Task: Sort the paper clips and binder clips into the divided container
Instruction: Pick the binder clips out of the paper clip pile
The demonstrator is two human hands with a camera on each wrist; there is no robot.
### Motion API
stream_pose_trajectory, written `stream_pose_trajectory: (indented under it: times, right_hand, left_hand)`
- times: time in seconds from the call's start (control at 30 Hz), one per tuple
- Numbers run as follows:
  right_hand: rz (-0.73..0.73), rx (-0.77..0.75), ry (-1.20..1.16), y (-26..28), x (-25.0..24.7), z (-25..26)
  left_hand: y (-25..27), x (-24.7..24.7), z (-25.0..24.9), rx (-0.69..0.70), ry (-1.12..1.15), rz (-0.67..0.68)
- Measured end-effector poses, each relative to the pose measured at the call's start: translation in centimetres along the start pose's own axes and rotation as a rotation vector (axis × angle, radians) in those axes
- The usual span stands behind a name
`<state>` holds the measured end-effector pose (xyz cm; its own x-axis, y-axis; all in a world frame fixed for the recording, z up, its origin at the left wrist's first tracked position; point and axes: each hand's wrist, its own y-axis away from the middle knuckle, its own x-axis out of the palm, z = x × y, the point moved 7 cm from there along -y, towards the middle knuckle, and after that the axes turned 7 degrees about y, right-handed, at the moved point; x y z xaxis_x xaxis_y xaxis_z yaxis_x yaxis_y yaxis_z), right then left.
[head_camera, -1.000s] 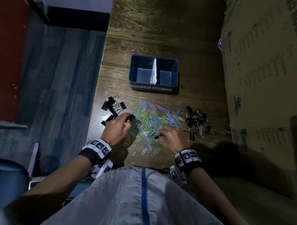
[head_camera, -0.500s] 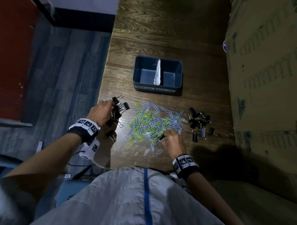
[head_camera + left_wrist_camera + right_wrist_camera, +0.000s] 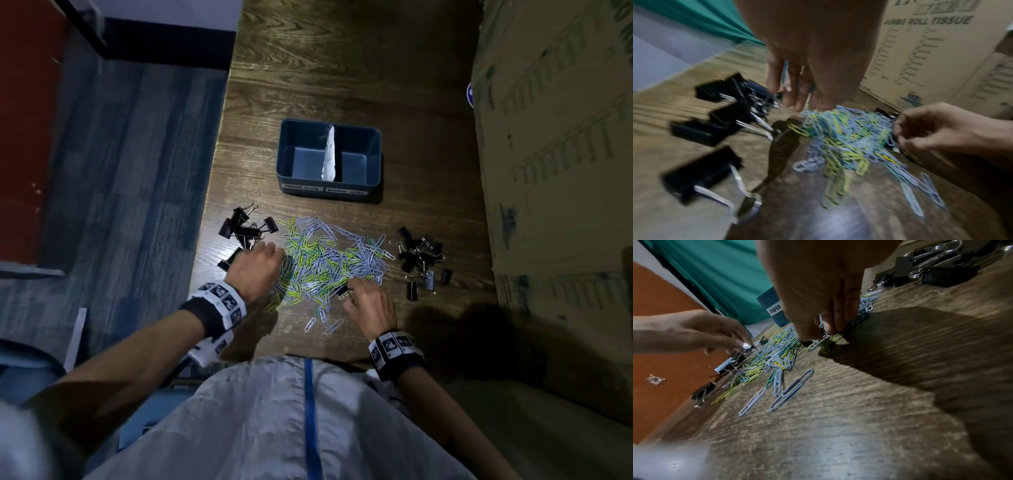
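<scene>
A blue divided container (image 3: 297, 178) stands at the middle of the table, both halves bare, with labels on its front. A pile of blue, green and yellow paper clips (image 3: 325, 260) lies in front of it. Black binder clips lie in a left group (image 3: 245, 228) and a right group (image 3: 423, 263). My left hand (image 3: 270, 255) hangs over the pile's left edge with fingers (image 3: 797, 97) straight and nothing in them. My right hand (image 3: 351, 291) pinches a small black binder clip (image 3: 342, 291) at the pile's near edge, its fingertips (image 3: 835, 324) pressed among paper clips.
A large cardboard box (image 3: 555, 171) walls off the table's right side, close to the right binder clips. The table's left edge (image 3: 209, 212) drops to the floor just beside the left binder clips. A few loose paper clips (image 3: 322, 323) lie near my body.
My left hand went out to the left binder clips and has come back right to the pile's edge, holding nothing. My right hand has stayed at the pile's near edge.
</scene>
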<state>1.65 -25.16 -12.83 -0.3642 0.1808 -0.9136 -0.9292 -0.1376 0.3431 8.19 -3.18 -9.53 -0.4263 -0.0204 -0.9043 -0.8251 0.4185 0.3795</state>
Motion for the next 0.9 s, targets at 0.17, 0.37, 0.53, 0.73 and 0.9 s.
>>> stream_pose_trajectory:
  times: [0.17, 0.37, 0.53, 0.73, 0.9]
  right_hand:
    - [-0.028, 0.051, -0.061, 0.0, 0.0, 0.0]
    - [-0.024, 0.014, -0.066, -0.6, 0.5, 1.1]
    - [0.027, 0.133, -0.187, -1.0, 0.5, 0.5]
    - [0.096, 0.203, -0.372, -1.6, -0.4, -0.8]
    - [0.167, 0.179, -0.413, -2.2, -0.9, -1.3]
  left_hand:
    - [-0.4, 2.9, -3.0, -0.051, 0.104, 0.133]
    - [-0.7, 2.3, -6.9, 0.177, 0.076, 0.009]
    - [-0.6, 3.2, -10.3, 0.458, 0.022, 0.061]
    - [-0.5, 3.3, -8.9, 0.446, 0.03, 0.055]
    - [-0.6, 3.6, -7.0, 0.336, 0.083, -0.006]
